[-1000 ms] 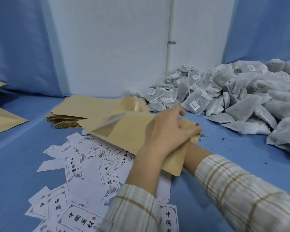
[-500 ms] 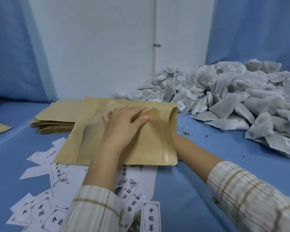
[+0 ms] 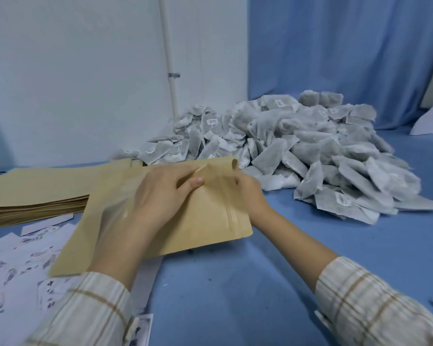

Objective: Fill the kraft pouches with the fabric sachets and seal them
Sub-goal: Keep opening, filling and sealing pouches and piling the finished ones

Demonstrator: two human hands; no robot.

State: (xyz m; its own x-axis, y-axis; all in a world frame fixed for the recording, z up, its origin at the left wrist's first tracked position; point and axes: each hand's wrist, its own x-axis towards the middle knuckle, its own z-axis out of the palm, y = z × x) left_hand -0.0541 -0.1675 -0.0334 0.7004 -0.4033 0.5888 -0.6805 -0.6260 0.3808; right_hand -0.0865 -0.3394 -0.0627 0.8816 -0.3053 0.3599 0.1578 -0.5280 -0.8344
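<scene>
A flat kraft pouch (image 3: 198,221) with a zip strip near its right end lies in front of me, its mouth toward the sachets. My left hand (image 3: 160,196) lies over the pouch and pinches its upper flap near the mouth between thumb and fingers. My right hand (image 3: 250,193) grips the mouth edge from the right, partly hidden behind the flap. A large heap of grey-white fabric sachets (image 3: 310,151) with small tags is piled to the right and behind.
A stack of flat kraft pouches (image 3: 35,193) sits at the left. Several printed white paper labels (image 3: 18,258) are scattered on the blue tabletop (image 3: 260,283) at the lower left. A white wall with a pipe (image 3: 169,58) and blue curtains stand behind.
The pouch has gone from lifted to lying flat, then turned with its mouth toward the sachets. My left hand shifted from pressing flat to pinching the flap; my right hand came out to the mouth edge.
</scene>
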